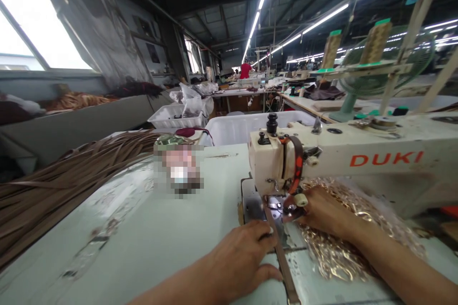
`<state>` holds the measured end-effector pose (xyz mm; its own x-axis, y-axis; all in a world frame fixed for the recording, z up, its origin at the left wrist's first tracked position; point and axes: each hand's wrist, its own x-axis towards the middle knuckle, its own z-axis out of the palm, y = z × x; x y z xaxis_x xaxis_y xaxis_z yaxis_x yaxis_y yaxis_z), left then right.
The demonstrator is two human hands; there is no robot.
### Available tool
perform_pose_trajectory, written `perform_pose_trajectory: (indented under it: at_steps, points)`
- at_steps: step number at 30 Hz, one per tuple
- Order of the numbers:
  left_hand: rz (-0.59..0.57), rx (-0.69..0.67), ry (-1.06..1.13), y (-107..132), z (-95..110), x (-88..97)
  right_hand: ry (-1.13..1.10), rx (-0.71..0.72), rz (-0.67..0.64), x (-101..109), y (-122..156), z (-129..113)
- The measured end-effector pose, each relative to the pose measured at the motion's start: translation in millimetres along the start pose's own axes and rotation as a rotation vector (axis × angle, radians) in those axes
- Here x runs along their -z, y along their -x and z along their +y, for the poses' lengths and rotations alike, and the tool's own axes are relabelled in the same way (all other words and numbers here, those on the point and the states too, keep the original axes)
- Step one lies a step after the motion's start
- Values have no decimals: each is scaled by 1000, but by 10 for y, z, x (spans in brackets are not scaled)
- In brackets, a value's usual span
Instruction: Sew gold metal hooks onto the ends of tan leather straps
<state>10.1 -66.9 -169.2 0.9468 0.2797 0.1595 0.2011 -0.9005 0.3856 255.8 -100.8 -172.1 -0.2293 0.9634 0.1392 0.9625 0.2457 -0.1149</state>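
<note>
A narrow brown strap [282, 264] runs from under the needle area of the white sewing machine [386, 157] toward me, with a metal piece at its near end. My left hand [245, 255] rests on the table at the strap's left side, fingers curled and fingertips and thumb against it. Close to the presser foot, my right hand [322, 212] has its fingers closed around something dark, partly hidden by the machine head. Under and behind my right forearm lies a clear plastic bag of gold-coloured metal clasps [336, 252].
A bundle of long brown strips [71, 181] covers the table's left side. A blurred-out item [182, 169] lies near the back edge. Beyond stand white plastic bins [229, 128], thread cones [375, 43] and a green fan [348, 100]. A person in red [245, 70] is far off.
</note>
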Motion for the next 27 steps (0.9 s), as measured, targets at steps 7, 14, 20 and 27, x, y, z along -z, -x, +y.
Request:
perform_pose_trajectory:
  at_steps: [7, 14, 20, 27]
  points:
    - [36, -70, -10, -62, -145, -64, -9, 33, -20, 54, 18, -31]
    - [99, -162, 13, -184, -307, -108, -22, 12, 8, 50, 18, -44]
    - [109, -199, -17, -214, -446, -126, -56, 4, 13, 92, 26, -50]
    - [121, -209, -77, -199, -467, -157, -15, 33, 29, 159, 65, -114]
